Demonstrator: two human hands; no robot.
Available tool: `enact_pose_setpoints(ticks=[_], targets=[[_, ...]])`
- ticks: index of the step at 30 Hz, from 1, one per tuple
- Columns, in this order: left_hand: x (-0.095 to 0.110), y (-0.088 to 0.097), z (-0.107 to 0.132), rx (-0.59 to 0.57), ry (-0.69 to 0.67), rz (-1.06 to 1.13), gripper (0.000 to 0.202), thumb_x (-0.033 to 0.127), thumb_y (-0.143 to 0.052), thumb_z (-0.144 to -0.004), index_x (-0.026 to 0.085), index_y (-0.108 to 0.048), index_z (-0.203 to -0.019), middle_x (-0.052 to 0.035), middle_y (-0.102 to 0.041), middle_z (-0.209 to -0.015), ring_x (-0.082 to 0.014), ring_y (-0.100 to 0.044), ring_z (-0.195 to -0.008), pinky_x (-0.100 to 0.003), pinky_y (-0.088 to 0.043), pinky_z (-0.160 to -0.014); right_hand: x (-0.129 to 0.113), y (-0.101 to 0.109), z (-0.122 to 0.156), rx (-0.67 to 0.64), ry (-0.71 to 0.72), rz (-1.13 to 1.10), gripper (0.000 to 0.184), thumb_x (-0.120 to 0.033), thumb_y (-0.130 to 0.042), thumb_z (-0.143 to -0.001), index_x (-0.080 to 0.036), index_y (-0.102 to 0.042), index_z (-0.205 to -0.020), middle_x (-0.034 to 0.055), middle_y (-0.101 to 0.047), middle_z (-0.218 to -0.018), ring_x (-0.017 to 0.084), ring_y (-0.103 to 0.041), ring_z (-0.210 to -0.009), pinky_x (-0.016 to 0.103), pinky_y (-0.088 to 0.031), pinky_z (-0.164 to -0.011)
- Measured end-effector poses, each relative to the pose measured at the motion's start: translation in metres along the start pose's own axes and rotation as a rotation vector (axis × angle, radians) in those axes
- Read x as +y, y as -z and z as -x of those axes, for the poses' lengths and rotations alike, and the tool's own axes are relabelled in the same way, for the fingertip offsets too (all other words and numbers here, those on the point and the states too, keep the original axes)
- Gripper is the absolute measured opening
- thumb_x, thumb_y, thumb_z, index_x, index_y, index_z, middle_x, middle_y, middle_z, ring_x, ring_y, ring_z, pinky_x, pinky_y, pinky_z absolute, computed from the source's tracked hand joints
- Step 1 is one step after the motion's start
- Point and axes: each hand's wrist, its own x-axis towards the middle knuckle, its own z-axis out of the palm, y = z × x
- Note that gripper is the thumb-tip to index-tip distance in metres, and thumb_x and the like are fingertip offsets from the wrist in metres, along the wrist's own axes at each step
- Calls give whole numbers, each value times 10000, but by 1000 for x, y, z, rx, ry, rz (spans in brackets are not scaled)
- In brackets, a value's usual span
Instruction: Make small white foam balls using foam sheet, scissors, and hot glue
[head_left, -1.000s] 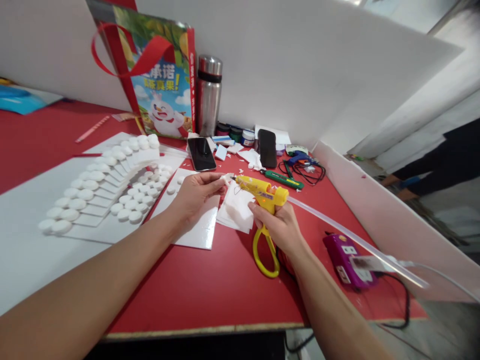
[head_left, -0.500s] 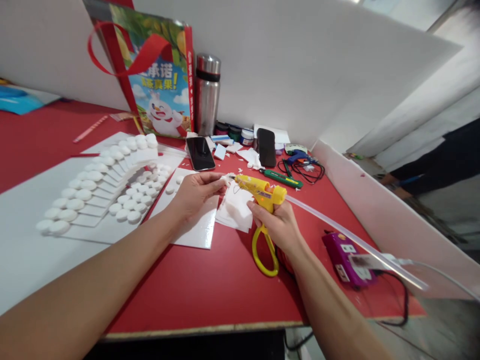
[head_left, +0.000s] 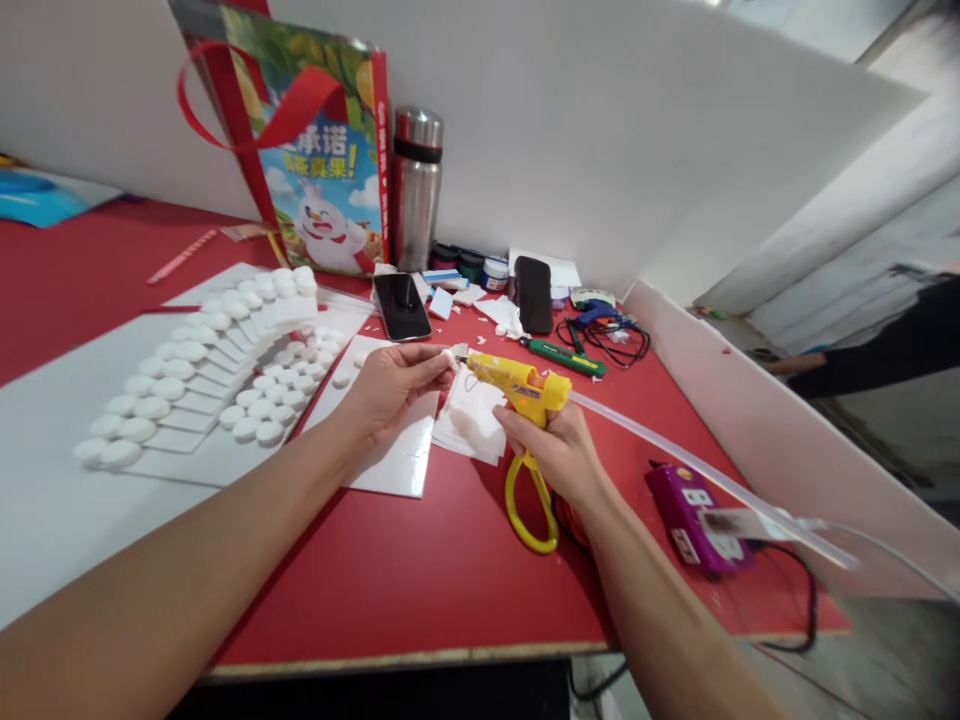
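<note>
My right hand [head_left: 559, 445] is wrapped round the grip of a yellow hot glue gun [head_left: 517, 380], from whose back a long clear glue stick [head_left: 697, 465] sticks out. The gun's nozzle points left at a small white round piece [head_left: 450, 357], pinched between the fingertips of my left hand [head_left: 397, 388]; whether they touch I cannot tell. Under my left hand lies a white board [head_left: 390, 465] with a few white discs. White paper pieces [head_left: 472, 425] lie below the nozzle. A yellow loop handle [head_left: 532, 510] shows beneath the gun.
To the left, a curved stepped white model [head_left: 199, 375] carries rows of white discs. Two phones [head_left: 403, 305], a steel flask [head_left: 417, 190], a printed bag [head_left: 322, 150] and a green cutter [head_left: 562, 357] stand or lie behind. A purple power strip [head_left: 694, 520] sits right.
Both hands stay almost still, with the white piece now showing more clearly at the nozzle. At the far right, another person's dark-sleeved arm has shifted.
</note>
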Motion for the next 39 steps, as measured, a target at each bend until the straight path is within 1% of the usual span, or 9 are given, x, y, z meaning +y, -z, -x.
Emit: enact_pose_setpoints(ticks=[8,15,18,21,24,28,31,36,39], targets=[[1,0,1,-28,41,3,248,236,-946,-617,114,-795,-771,-36,-729,-723,-111,-629,-665,-289,-531,-742,1,2,0,58,17,4,370,-437,-692,-902,-204,-530,-664,-43,-465,-543,108,-402,-503,294,-287,-509],[0,1,1,-37,39,-24,223,224,-927,-641,110,-789,-775,-38,-715,-725,-114,-617,-677,-309,-530,-779,-2,1,1,5,-4,-19,385,-452,-714,-882,-203,-526,-657,-42,-485,-550,106,-415,-501,285,-302,-506],[-1,1,2,-36,41,-23,235,235,-936,-631,115,-789,-768,-38,-717,-723,-118,-621,-680,-313,-532,-778,-1,2,1,37,0,4,392,-452,-700,-893,-201,-523,-649,-41,-479,-545,107,-414,-505,287,-301,-513],[0,0,2,-35,44,-15,251,247,-951,-615,116,-792,-759,-41,-726,-728,-116,-630,-681,-299,-534,-766,-1,4,0,64,27,-26,341,-432,-695,-903,-193,-565,-697,-41,-486,-552,113,-425,-516,289,-310,-523],[0,0,2,-25,54,-3,251,243,-954,-613,116,-794,-758,-39,-724,-725,-111,-628,-679,-287,-536,-761,-3,4,1,28,21,-67,337,-431,-705,-896,-194,-566,-701,-42,-487,-553,112,-429,-513,284,-320,-521],[2,0,2,9,73,9,228,218,-942,-631,111,-791,-764,-41,-718,-723,-115,-625,-685,-292,-539,-761,-5,1,1,-13,-22,-40,387,-450,-723,-871,-204,-520,-652,-47,-471,-539,100,-401,-486,278,-289,-492],[2,0,1,4,78,12,206,203,-930,-646,109,-789,-762,-40,-712,-714,-111,-620,-675,-289,-536,-759,-4,1,0,21,-18,-2,406,-451,-711,-874,-208,-498,-628,-47,-464,-524,102,-402,-483,279,-291,-493],[2,-1,1,-5,92,25,174,181,-922,-648,117,-784,-733,-40,-719,-713,-106,-623,-665,-274,-537,-733,-3,5,-3,84,7,-28,343,-428,-709,-874,-197,-562,-667,-38,-505,-528,116,-444,-496,284,-332,-516],[1,-2,3,8,112,35,170,169,-920,-650,113,-784,-734,-46,-730,-728,-102,-631,-659,-253,-543,-701,-7,12,-2,129,-33,-54,410,-442,-718,-871,-186,-560,-593,-26,-503,-493,105,-438,-478,278,-332,-506]])
